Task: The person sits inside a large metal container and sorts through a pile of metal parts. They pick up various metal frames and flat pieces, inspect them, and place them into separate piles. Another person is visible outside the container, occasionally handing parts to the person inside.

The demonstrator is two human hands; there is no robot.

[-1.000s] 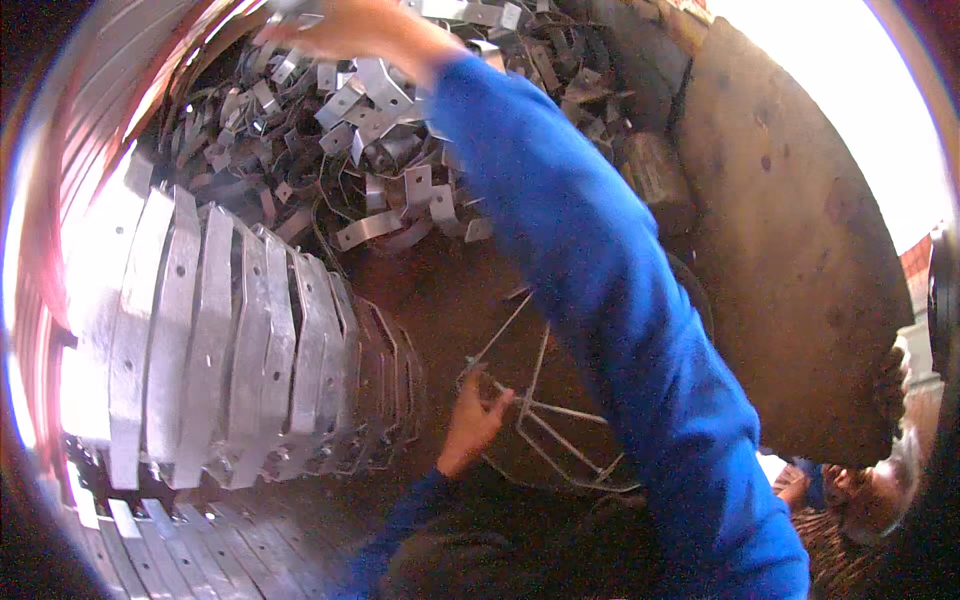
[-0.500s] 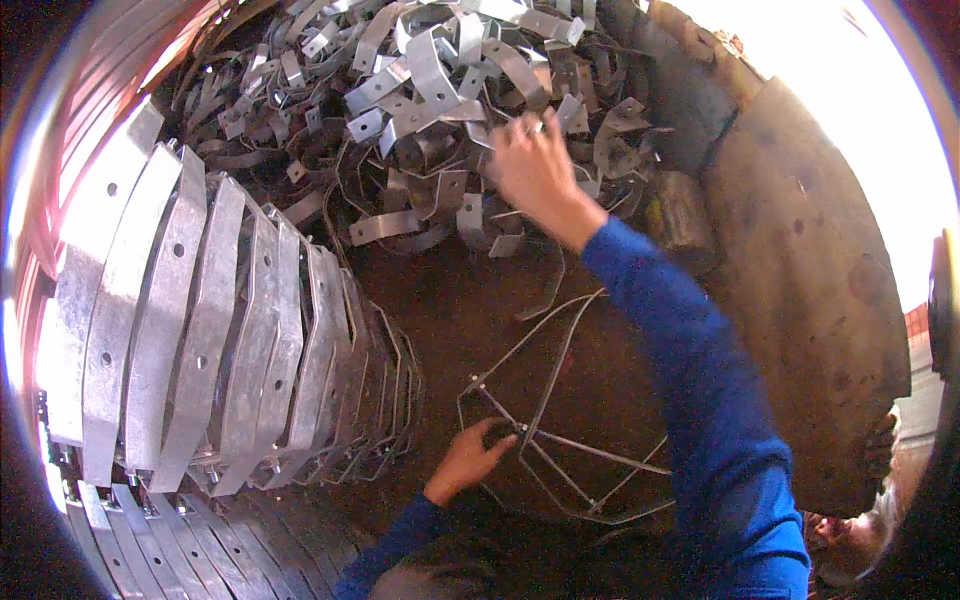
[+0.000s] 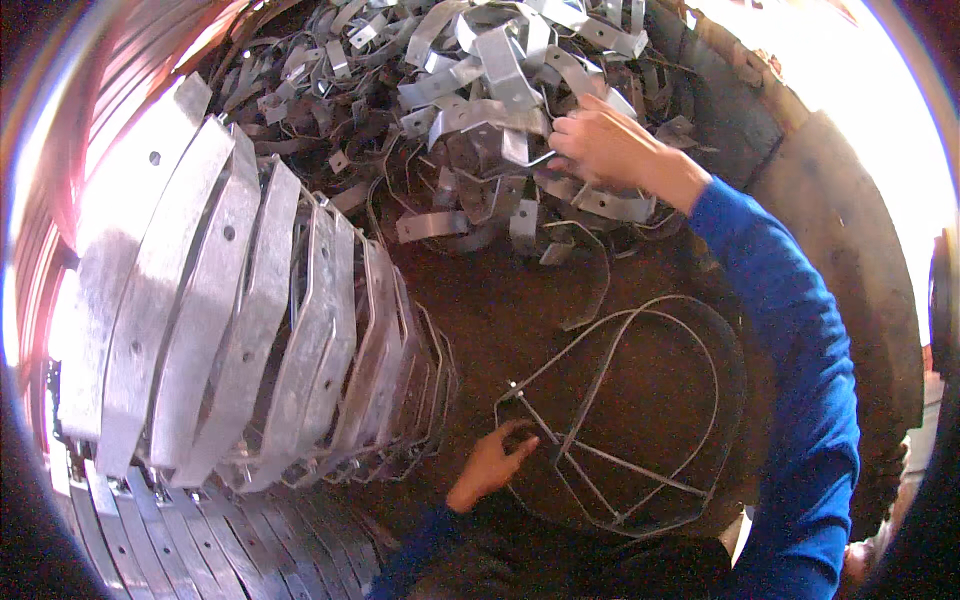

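My right hand (image 3: 612, 145) reaches into a heap of bent metal strips, its fingers closed at the edge of a bent metal strip (image 3: 520, 148); the fingertips are partly hidden. On the dark floor lies a rounded metal band frame (image 3: 612, 385) with thin crossing bars and small bolts at its corners. My left hand (image 3: 493, 463) is at the frame's left side, fingers curled around the band there, thumb apart from the forefinger. Part of the band is hidden behind this hand.
A tall row of stacked, angled metal bands (image 3: 230, 330) stands on the left, with more flat strips (image 3: 180, 540) below it. The heap of loose bent strips (image 3: 430, 225) fills the far side. A large brown curved plate (image 3: 850, 230) leans at the right.
The view has shifted, so the scene sits further right. My right hand has turned, and its fingers have closed at a strip in the heap. My left hand stays at the frame.
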